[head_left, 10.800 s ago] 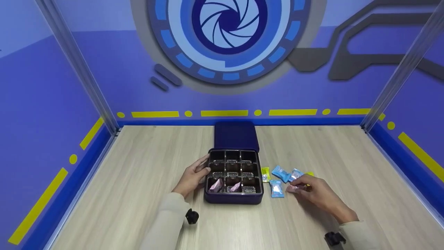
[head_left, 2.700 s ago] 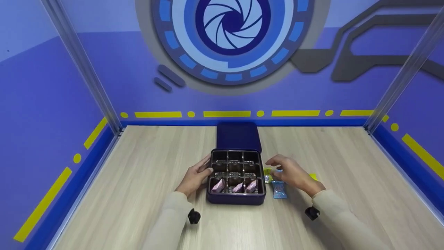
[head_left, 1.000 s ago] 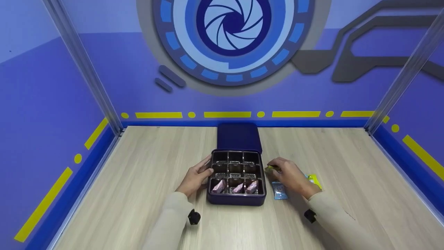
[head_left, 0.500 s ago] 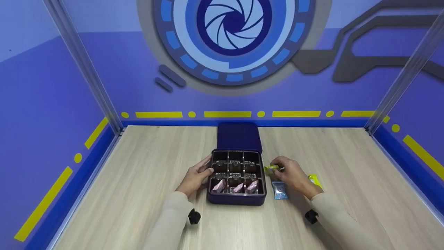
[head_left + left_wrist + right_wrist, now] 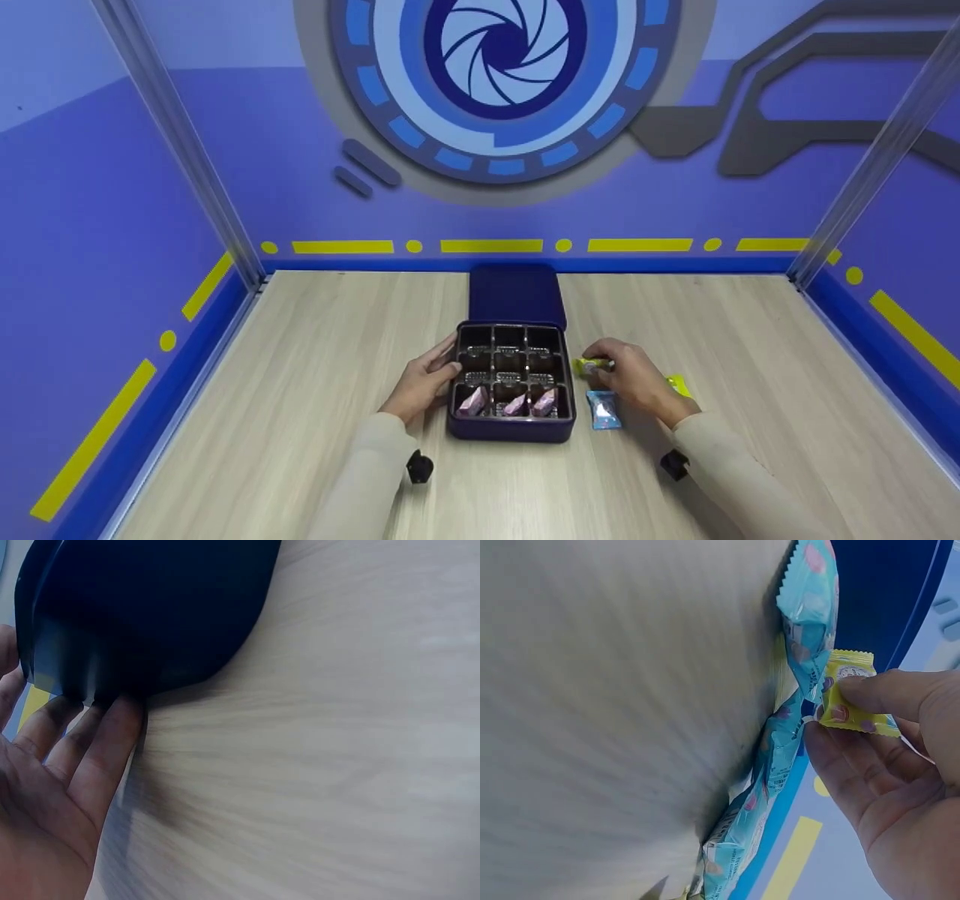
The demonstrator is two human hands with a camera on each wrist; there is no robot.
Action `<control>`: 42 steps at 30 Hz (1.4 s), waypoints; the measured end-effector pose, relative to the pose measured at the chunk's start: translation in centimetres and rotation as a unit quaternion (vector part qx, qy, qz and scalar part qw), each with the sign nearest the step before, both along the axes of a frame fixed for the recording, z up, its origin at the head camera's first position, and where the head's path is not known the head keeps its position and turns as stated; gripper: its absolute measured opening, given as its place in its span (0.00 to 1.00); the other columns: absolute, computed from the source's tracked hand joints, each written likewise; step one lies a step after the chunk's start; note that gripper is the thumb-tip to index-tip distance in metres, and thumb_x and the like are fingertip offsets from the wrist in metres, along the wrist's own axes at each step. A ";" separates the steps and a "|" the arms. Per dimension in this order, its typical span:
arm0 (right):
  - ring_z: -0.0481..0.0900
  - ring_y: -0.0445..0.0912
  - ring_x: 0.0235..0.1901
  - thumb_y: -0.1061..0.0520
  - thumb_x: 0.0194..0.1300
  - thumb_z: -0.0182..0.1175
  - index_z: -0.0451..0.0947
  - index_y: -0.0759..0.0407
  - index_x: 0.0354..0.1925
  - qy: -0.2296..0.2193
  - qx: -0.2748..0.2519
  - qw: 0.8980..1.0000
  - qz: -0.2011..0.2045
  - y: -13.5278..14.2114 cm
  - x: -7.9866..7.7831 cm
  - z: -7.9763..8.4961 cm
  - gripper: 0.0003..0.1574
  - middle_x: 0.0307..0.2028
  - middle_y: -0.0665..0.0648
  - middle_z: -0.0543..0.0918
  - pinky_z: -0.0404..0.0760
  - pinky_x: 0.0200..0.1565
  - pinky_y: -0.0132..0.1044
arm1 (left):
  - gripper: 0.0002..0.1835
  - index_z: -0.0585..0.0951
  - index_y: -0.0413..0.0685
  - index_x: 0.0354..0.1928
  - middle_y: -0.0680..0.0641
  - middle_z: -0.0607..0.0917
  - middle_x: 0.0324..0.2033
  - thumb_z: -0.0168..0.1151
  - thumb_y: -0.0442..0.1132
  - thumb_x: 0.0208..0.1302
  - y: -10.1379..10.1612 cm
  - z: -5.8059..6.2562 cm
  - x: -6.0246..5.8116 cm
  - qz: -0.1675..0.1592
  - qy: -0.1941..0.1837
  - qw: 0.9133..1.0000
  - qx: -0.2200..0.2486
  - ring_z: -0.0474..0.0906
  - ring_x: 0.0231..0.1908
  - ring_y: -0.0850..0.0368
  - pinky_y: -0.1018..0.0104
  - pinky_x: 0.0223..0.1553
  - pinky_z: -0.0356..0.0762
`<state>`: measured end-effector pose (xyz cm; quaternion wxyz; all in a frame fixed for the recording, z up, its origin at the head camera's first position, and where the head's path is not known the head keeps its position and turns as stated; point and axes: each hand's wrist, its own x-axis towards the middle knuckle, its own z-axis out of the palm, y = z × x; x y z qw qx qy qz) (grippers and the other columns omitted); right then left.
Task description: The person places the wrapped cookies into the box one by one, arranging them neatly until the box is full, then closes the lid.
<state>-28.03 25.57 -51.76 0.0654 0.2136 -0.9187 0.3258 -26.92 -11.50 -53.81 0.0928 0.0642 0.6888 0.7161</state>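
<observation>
A dark blue box (image 5: 511, 431) with a divided tray inside stands on the table. Three pink wrapped candies (image 5: 472, 403) lie one apiece in its nearest row of compartments; the other two rows hold nothing. My left hand (image 5: 424, 382) holds the box's left side, thumb at the rim and fingers against the wall (image 5: 150, 630). Just right of the box, my right hand (image 5: 637, 381) pinches a yellow wrapped candy (image 5: 844, 705) between thumb and fingers, low above the table. Blue wrapped candies (image 5: 739, 840) lie close by that hand, partly hidden by it in the head view.
Behind the box lies its dark blue lid (image 5: 516, 294). A blue candy (image 5: 604, 410) rests in front of my right hand, and another yellow candy (image 5: 678, 385) shows beside the wrist. Purple-blue walls (image 5: 300, 165) enclose the table (image 5: 337, 322) at the back and sides.
A third pink candy has come into the near right compartment since the oldest frame. My right hand has then picked up the yellow candy beside the box. My left hand keeps its hold.
</observation>
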 end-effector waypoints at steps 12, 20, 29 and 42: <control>0.87 0.53 0.45 0.76 0.64 0.69 0.85 0.61 0.44 0.022 -0.011 1.000 -0.001 0.0 -0.4 0.7 0.15 0.43 0.55 0.87 0.87 0.49 0.53 | 0.35 0.64 0.48 0.82 0.33 0.70 0.74 0.60 0.31 0.78 -0.1 -0.2 0.0 -0.003 -0.002 1.000 0.012 0.82 0.62 0.43 0.51 0.56 0.84; 0.87 0.54 0.44 0.74 0.66 0.69 0.85 0.61 0.45 0.035 -0.023 0.999 -0.008 -0.1 -0.8 1.6 0.14 0.43 0.56 0.88 0.87 0.48 0.54 | 0.34 0.63 0.46 0.82 0.33 0.68 0.75 0.60 0.31 0.78 -0.1 0.1 0.2 -0.004 0.001 1.000 0.017 0.78 0.65 0.39 0.51 0.57 0.84; 0.88 0.52 0.44 0.73 0.67 0.69 0.84 0.60 0.47 0.056 -0.033 0.998 0.014 -1.1 -0.9 3.0 0.14 0.44 0.55 0.87 0.89 0.47 0.49 | 0.35 0.62 0.49 0.83 0.33 0.70 0.74 0.60 0.34 0.79 -0.2 -0.1 0.1 -0.009 -0.002 1.000 0.012 0.83 0.60 0.44 0.53 0.56 0.85; 0.87 0.51 0.44 0.72 0.68 0.69 0.85 0.59 0.48 0.084 -0.030 0.995 0.038 -2.1 -1.1 4.3 0.14 0.45 0.54 0.86 0.88 0.47 0.45 | 0.34 0.59 0.56 0.84 0.37 0.69 0.76 0.57 0.44 0.83 -0.6 -0.1 0.5 -0.031 -0.019 0.999 -0.006 0.78 0.66 0.40 0.48 0.61 0.81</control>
